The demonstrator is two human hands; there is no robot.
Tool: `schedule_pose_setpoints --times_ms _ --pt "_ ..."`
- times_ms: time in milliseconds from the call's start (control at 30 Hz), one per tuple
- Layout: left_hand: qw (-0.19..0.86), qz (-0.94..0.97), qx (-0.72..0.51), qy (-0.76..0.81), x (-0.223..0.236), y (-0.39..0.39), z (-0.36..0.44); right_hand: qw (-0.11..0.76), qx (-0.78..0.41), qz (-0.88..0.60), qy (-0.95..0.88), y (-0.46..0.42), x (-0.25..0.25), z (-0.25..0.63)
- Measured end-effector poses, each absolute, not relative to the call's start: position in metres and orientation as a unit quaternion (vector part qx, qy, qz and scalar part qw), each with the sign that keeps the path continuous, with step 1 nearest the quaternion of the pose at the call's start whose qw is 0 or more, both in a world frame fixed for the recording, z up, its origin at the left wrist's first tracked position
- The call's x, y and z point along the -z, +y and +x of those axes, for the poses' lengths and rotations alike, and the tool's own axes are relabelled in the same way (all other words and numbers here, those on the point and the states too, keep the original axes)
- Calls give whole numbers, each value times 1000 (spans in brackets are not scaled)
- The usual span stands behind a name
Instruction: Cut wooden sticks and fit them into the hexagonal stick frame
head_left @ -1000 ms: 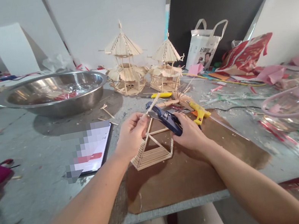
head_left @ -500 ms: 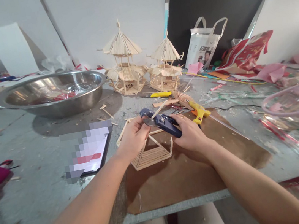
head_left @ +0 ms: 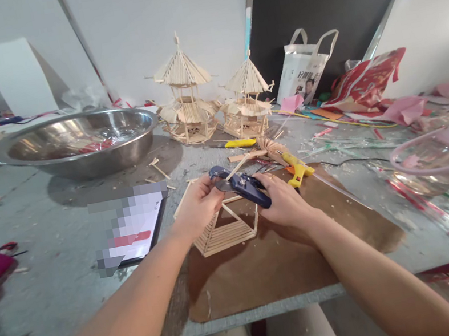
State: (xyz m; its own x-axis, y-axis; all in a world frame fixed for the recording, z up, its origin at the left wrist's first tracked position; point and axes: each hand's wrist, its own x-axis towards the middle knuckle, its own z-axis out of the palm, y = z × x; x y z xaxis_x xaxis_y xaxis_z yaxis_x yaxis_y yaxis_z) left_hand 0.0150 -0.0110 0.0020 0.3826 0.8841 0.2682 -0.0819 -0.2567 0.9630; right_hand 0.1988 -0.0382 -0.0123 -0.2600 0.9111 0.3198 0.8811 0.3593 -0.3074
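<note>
Dark blue hand shears point(head_left: 248, 190) are gripped by my right hand point(head_left: 283, 199), its fingers wrapped round the handles. A thin wooden stick point(head_left: 237, 168) lies across the jaws, beside the metal blade, and slants up to the right. At the jaw end, my left hand point(head_left: 200, 206) pinches the stick; its fingertips partly hide the held end. Below both hands, a flat angular frame of wooden sticks point(head_left: 228, 237) rests on a brown board point(head_left: 262, 283). One section of this frame is filled with parallel sticks; my left hand covers part of it.
Two pagoda models of sticks point(head_left: 186, 99) stand at the back. A steel basin point(head_left: 97, 161) and a phone point(head_left: 140, 229) are on the left. Beyond the right hand lie a yellow glue gun point(head_left: 298, 171) and a yellow utility knife point(head_left: 240, 143). A clear, pink-rimmed container point(head_left: 437, 168) is at right.
The view has shifted very slightly. Both hands, the shears and the stick keep nearly the same positions.
</note>
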Motion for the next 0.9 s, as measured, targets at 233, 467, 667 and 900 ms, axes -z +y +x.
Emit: schedule_pose_setpoints --times_ms 233,467,667,900 --pt "524 647 -456 315 2 -8 13 234 -33 -564 -791 -38 13 199" --pt "495 664 -454 328 -1 -10 14 238 -40 -579 -779 -38 14 198" --pt "447 694 -445 348 1 -8 12 240 -57 -589 -770 -39 14 195" --pt "424 697 -454 357 3 -9 12 250 -56 -594 -763 -42 15 191"
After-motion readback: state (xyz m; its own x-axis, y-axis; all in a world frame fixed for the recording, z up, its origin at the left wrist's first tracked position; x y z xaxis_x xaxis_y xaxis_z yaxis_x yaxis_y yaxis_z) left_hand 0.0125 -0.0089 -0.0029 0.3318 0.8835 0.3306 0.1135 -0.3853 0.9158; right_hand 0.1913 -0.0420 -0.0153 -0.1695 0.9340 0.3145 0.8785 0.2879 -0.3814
